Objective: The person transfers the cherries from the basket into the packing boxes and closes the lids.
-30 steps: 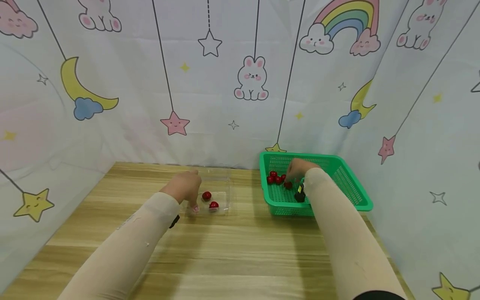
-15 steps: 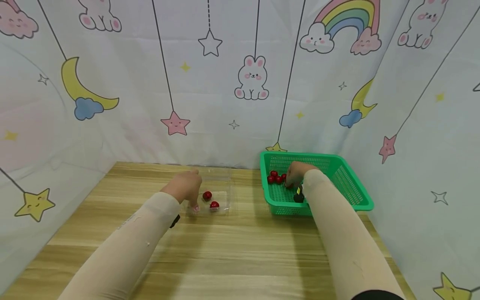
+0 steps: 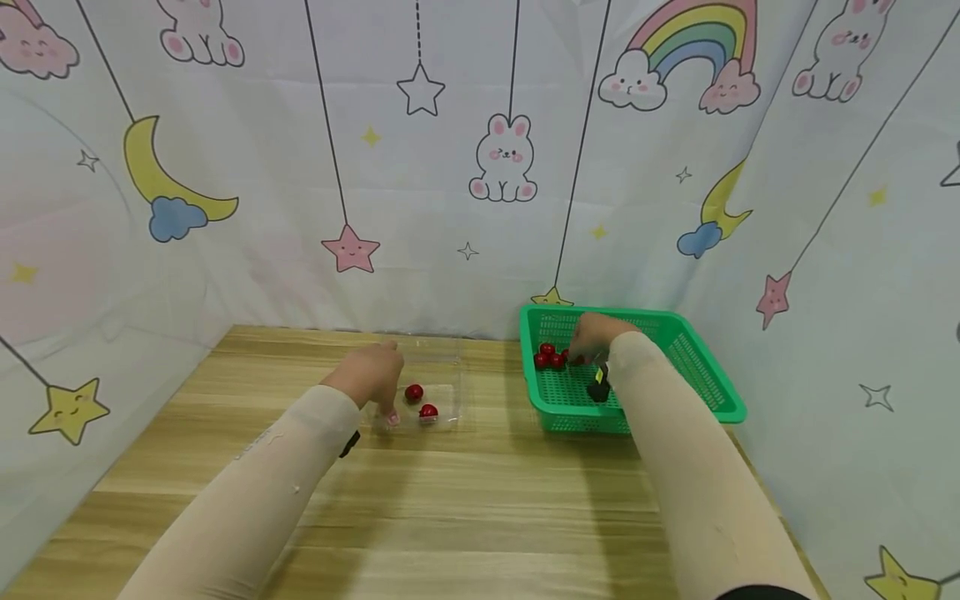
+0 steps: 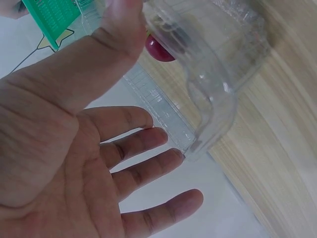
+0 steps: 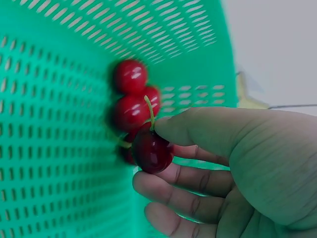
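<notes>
Pale all round, with white cloth (image 3: pixel 420 192) at the back and sides, printed with rabbits, moons, hanging stars and a rainbow. Below it, a wood-grain tabletop (image 3: pixel 487 508), carrying a clear plastic box (image 4: pixel 213 94) toward the far edge and, well to its right, a green basket (image 3: pixel 577 410).

Reaching in from the near side, two cream sleeves (image 3: pixel 258 483). Beyond the left cuff, the left hand (image 3: pixel 367 375) at the left side of the box: thumb against the clear plastic, four fingers stretched out and spread, with palm uncurled. Inside the box, two red cherries (image 3: pixel 413 392) a little apart, one closer to the front wall.

Down in the left part of the basket, the right hand (image 3: pixel 592 335), pinching a dark red cherry (image 5: pixel 152 151) between thumb and fingers, other fingers half bent below. Rising from that cherry beside the thumb tip, a green stem (image 5: pixel 150 110). Close behind it, near the basket's left wall, a cluster of red cherries (image 5: pixel 130 109), bunched together; impossible to tell whether touching the held one. Just beside the right cuff, a small black object (image 3: pixel 598 390) with a yellow mark, too small to identify.
</notes>
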Motion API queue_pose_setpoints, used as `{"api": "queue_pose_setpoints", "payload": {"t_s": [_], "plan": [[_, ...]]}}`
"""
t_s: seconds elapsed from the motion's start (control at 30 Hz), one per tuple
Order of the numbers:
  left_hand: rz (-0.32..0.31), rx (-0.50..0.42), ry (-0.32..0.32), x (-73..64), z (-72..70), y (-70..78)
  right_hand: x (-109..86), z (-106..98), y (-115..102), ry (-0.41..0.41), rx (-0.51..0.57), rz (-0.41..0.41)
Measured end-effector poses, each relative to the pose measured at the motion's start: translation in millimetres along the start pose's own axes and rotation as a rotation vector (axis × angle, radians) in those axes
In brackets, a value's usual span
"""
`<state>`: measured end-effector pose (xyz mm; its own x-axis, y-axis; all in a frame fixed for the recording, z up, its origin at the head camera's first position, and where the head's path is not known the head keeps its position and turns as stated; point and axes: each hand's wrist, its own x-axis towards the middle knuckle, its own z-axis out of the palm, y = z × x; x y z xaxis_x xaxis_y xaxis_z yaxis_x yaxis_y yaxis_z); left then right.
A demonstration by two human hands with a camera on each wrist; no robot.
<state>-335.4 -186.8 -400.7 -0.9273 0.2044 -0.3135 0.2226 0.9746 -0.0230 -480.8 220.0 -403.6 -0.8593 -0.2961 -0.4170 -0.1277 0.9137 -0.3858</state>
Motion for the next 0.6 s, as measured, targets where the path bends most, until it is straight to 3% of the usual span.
{"api": "queue_pose_setpoints", "payload": {"t_s": [0.33, 0.6], "plan": [[-0.008, -0.01, -0.008, 2.8, 1.4, -2.0, -25.7, -17.5, -48.7, 0.093, 0.012, -0.167], [0.004, 0.01, -0.006, 3.6, 0.5, -2.6, -40.2, -2.7, -101.8, 0.132, -0.078, -0.277]]}}
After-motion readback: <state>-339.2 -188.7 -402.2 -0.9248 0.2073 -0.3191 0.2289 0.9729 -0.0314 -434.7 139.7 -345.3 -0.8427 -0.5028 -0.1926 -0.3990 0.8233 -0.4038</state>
